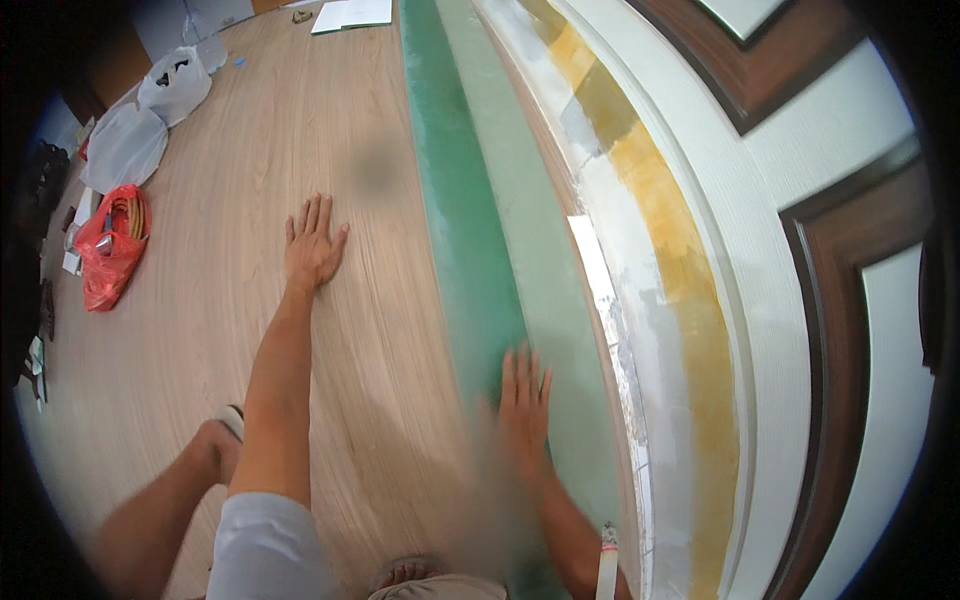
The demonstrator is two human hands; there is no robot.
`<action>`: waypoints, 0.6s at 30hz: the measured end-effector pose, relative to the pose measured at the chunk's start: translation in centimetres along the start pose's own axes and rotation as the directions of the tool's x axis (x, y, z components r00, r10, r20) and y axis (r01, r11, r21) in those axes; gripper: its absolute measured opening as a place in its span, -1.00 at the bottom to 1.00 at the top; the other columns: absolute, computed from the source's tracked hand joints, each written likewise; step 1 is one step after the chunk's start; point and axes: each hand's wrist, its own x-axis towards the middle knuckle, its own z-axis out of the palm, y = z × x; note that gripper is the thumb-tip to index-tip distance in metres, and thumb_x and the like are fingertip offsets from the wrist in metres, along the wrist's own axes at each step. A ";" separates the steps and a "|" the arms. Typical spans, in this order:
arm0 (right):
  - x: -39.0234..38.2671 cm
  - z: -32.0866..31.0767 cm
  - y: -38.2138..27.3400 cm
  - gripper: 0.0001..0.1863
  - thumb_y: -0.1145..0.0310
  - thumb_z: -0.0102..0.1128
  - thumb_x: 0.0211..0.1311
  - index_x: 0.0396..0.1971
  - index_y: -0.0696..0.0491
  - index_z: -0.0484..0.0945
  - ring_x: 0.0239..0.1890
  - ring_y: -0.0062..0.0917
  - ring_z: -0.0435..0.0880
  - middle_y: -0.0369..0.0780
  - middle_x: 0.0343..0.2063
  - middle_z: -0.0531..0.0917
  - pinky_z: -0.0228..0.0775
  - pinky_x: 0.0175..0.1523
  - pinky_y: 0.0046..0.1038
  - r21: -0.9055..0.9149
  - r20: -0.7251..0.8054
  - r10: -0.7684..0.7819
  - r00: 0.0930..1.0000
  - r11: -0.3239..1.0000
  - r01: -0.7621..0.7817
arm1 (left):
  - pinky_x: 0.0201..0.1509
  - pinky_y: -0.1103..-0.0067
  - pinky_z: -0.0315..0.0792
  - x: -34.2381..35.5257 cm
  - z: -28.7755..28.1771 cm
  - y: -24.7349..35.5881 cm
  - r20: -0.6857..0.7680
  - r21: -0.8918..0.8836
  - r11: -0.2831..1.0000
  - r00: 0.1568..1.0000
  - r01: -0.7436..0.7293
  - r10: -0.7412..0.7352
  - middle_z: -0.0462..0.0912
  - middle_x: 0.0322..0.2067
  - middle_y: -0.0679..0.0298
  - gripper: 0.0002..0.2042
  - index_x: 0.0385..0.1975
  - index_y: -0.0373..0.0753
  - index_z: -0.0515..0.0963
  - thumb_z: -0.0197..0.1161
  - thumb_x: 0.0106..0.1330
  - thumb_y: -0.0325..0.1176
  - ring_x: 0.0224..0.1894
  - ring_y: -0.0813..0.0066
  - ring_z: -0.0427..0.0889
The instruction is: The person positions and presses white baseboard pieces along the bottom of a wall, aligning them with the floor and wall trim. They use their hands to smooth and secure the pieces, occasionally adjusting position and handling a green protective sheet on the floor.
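- Your left hand [315,256] is resting on the floor [250,130], fingers spread and gripping nothing, probably bracing you.
- Your right hand [525,408] is lying over the green strip [462,215] along the floor's right edge, fingers straight and empty, seemingly keeping it flat.

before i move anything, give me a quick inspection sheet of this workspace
Surface: wood-grain floor, with faint darker patches that may be shadow.
Job's things: dark green strip and pale green strip, side by side lengthwise.
Clutter: red bag and white plastic bags at left; white flat sheet at the far end.
Hands: left hand flat on the floor, fingers spread; right hand fingers extended, apparently resting where the strips meet. Neither holds anything.
Cables: yellowish coil in the red bag; cable or hose, cannot tell.
Surroundings: patchy yellow-and-grey band, then white panelling with brown trim, at right.
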 end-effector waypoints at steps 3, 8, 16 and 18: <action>13.3 3.2 1.4 -0.10 -0.13 0.00 0.49 0.53 0.26 0.08 0.62 -0.01 -0.03 0.11 0.56 0.08 -0.34 0.63 0.17 0.093 -0.067 0.032 0.997 0.995 -0.026 | 0.72 0.21 -0.39 0.1 -0.1 0.2 0.046 0.043 0.999 0.999 0.017 -0.019 -0.17 0.66 0.33 -0.28 0.65 -0.01 -0.16 -0.34 0.61 0.21 0.68 0.33 -0.23; 17.6 2.4 -2.2 -0.01 -0.21 -0.02 0.48 0.57 0.26 -0.05 0.65 0.01 -0.16 0.10 0.60 -0.07 -0.47 0.63 0.18 -0.044 0.175 0.082 0.981 0.996 -0.075 | 0.72 0.18 -0.43 0.5 -2.1 0.7 0.113 0.030 0.999 0.993 0.018 -0.022 -0.19 0.66 0.31 -0.29 0.65 -0.02 -0.17 -0.34 0.61 0.19 0.68 0.35 -0.26; 18.2 -2.5 -7.2 -0.07 -0.18 -0.06 0.52 0.58 0.20 -0.04 0.65 -0.09 -0.08 0.04 0.61 -0.07 -0.37 0.64 0.14 0.277 0.421 -0.548 0.722 0.836 0.474 | 0.72 0.15 -0.47 1.2 -2.1 -0.2 0.175 -0.038 0.999 0.984 0.015 -0.008 -0.17 0.65 0.29 -0.29 0.64 -0.05 -0.10 -0.27 0.60 0.15 0.68 0.34 -0.28; 25.2 -2.3 -3.3 -0.11 -0.10 -0.01 0.51 0.58 0.17 -0.02 0.64 -0.14 -0.01 0.05 0.58 0.04 -0.34 0.65 0.10 -0.247 0.415 -0.442 0.795 0.787 0.566 | 0.72 0.15 -0.48 1.2 -1.9 -0.3 0.130 -0.048 0.999 0.991 -0.011 0.017 -0.16 0.65 0.28 -0.31 0.64 -0.05 -0.09 -0.29 0.61 0.12 0.68 0.34 -0.27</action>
